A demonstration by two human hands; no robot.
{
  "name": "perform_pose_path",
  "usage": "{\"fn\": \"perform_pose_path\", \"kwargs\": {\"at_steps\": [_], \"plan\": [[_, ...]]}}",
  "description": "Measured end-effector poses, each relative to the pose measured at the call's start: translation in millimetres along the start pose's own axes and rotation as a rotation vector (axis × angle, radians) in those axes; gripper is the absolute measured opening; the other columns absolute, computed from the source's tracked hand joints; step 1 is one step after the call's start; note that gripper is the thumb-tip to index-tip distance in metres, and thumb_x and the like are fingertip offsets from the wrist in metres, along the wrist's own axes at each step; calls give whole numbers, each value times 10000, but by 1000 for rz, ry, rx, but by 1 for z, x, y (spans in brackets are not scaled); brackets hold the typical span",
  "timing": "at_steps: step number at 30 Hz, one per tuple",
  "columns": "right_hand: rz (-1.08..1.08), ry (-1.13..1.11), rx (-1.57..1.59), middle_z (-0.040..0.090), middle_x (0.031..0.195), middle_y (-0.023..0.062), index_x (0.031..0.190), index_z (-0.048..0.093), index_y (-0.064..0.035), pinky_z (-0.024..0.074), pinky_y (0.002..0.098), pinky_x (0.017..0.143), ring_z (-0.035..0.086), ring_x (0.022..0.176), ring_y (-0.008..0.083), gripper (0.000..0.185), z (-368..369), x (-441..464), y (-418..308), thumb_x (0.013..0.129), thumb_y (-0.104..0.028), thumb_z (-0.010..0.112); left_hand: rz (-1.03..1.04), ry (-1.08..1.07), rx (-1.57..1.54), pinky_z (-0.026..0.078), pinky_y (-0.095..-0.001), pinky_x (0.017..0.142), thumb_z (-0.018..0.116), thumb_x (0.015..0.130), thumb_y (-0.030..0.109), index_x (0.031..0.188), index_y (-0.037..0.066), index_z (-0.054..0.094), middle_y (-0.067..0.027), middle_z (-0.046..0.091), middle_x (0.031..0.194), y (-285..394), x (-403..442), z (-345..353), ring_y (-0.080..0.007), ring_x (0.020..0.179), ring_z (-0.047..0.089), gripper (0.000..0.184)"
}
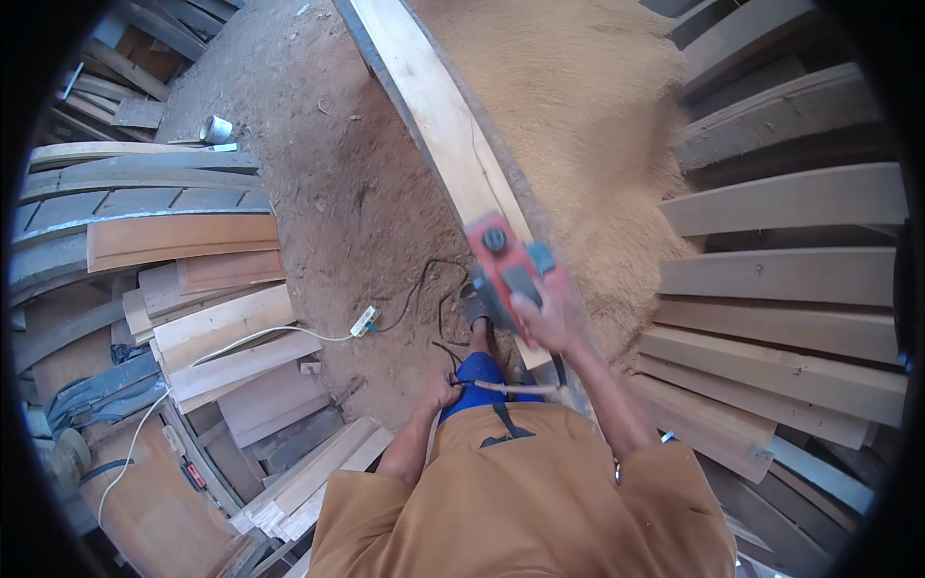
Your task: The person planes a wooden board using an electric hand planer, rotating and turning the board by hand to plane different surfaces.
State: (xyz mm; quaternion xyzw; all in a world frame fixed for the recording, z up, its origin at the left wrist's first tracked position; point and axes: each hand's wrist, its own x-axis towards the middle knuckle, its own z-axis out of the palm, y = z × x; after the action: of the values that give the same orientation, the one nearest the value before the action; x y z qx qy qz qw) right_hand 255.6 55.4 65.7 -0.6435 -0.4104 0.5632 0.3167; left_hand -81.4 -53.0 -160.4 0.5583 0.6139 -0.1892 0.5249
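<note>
My right hand is wrapped around the handle of a red and grey electric planer, slightly blurred by motion. The planer rests on the near part of a long pale wooden board, which has a dark crack along its grain. The board lies lengthwise on a narrow bench or beam. Down by my left hip, my left hand is closed on a cord that runs across my waist toward the planer's side. Its fingers are partly hidden.
A white socket block with a white cable and a dark cable lies on the dirt floor at left. Sawdust is heaped right of the board. Stacked planks stand at left, and more boards line the right.
</note>
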Motion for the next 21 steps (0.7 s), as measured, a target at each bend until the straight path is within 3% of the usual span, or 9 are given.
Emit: {"fn": "perform_pose_path", "kwargs": {"at_steps": [2,4,7,11,17,21], "plan": [[-7,-40,-4,668,1211,227,1542,385,-10,492,438,999,644,1149,346,780,4,-64,41,932,-435,619,-6,-15,-59,543,-444,881,723,828,242,1016,38,693,-207,731,948,1,-16,5,-366,946,706,279],[-10,-5,-43,645,1282,257,1416,524,16,464,447,1049,614,1222,373,703,8,-127,68,919,-471,622,53,-19,-16,539,-443,901,722,828,240,1023,46,692,-206,731,982,0,-24,16,-369,986,702,277],[-91,105,2,661,1180,277,1305,586,43,496,461,972,651,1123,407,703,18,-182,94,903,-532,630,79,-34,-27,533,-437,929,718,827,233,1036,60,688,-209,726,1019,9,-27,33,-359,1034,694,273],[23,64,-91,662,1082,289,1225,602,47,509,478,896,669,1026,434,674,20,-178,106,909,-547,625,20,-47,34,522,-433,950,699,831,217,1056,54,673,-214,718,1038,18,-22,46,-346,1072,684,280],[-63,91,15,673,1051,291,1216,604,53,515,473,883,679,1018,430,621,28,-71,43,933,-500,626,-15,6,-117,531,-441,895,655,840,207,1048,13,671,-241,716,1001,11,-14,31,-359,1008,694,284],[-106,96,-4,691,1046,294,1238,600,81,523,454,907,687,1033,424,671,31,27,-2,940,-519,619,-2,71,-90,532,-433,822,679,851,250,1008,13,665,-215,716,920,-2,4,14,-334,878,688,284]]}}
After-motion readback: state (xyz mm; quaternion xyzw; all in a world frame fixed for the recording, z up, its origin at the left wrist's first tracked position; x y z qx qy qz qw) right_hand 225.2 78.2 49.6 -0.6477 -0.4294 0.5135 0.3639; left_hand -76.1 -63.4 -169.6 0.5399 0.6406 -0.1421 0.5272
